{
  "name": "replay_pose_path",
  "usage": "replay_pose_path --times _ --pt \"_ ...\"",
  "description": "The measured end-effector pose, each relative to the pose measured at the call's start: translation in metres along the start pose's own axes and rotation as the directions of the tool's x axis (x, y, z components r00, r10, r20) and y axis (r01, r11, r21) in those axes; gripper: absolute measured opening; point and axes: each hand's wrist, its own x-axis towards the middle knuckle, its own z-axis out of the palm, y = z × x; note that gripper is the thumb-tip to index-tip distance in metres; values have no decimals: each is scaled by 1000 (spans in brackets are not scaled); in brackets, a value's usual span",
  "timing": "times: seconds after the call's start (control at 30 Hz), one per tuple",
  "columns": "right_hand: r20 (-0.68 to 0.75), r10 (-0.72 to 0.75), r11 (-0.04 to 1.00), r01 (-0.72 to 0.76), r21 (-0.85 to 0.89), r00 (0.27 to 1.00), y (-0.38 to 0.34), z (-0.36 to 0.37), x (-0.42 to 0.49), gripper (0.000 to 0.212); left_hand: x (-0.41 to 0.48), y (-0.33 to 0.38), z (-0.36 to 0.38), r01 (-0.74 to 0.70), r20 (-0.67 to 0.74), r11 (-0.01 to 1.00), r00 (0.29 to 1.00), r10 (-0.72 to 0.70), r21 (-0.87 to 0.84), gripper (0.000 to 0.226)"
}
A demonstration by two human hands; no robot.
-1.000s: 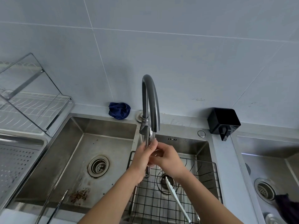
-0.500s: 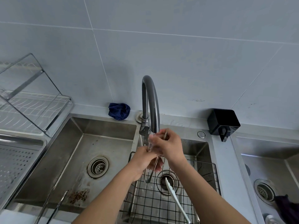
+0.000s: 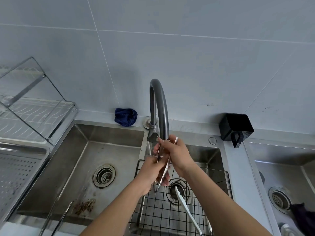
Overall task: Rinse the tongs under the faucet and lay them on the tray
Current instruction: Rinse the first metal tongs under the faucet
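Tongs [image 3: 167, 166] in left hand [image 3: 153, 172] below, right hand [image 3: 178, 154] above

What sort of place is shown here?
Probably a kitchen washing-up area, perhaps a commercial one: three steel sink basins side by side, a gooseneck faucet, and a wire dish rack against the tiled wall.

Our right hand [image 3: 177, 154] now sits farther up the tongs [image 3: 167, 165], close under the faucet [image 3: 159, 103] spout, their toothed tip showing beyond it. Our left hand [image 3: 150, 172] now grips nearer us, lower down.
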Motion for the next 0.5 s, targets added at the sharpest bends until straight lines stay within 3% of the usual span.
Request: replay_pose_path --times 0.13,0.23,0.37,0.5 --pt "-127 -57 987 74 141 990 -20 0 12 25 -6 -19 -2 -33 -95 997 995 39 66 54" --pt "-4 -35 995 35 98 999 -18 8 6 17 -5 -22 -3 -10 -150 995 988 25 96 51" --pt "105 9 987 -26 160 994 -18 6 2 26 -7 -22 -9 44 -86 999 995 -43 11 68" --pt "54 -32 999 33 -24 998 -20 1 -2 7 -9 -27 -14 77 31 996 997 -76 -45 80"
